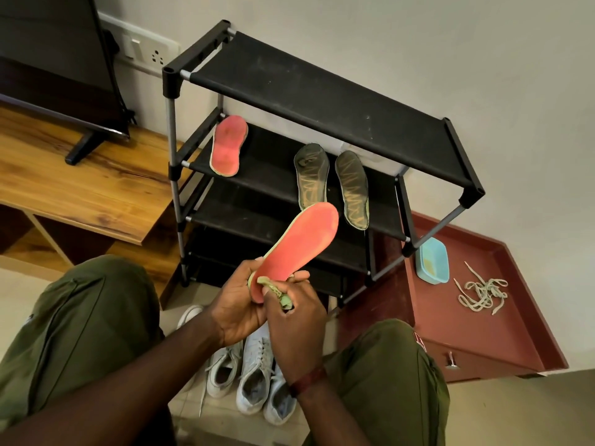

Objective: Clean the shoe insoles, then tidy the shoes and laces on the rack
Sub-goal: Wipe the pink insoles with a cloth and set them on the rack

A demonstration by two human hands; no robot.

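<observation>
I sit in front of the black shoe rack with my knees apart. My left hand is curled round the heel end of a pink insole. The toe end sticks up and away from me, in front of the rack. My right hand is closed tight on a small green cloth. The cloth is pressed on the heel end of the insole, right beside my left thumb. I have a dark red band on my right wrist.

The other pink insole lies on the second shelf of the rack, at the left end. Two dark insoles lie side by side on the same shelf, more to the right.

White shoes stand close together on the floor between my legs, under my hands.

To the right of the rack is a low red-brown cabinet. A pile of pale laces lies in a tangle on top of it. A small blue tub sits near the laces, close to the rack leg.

On the left is a wooden worktop with a TV standing on it.
</observation>
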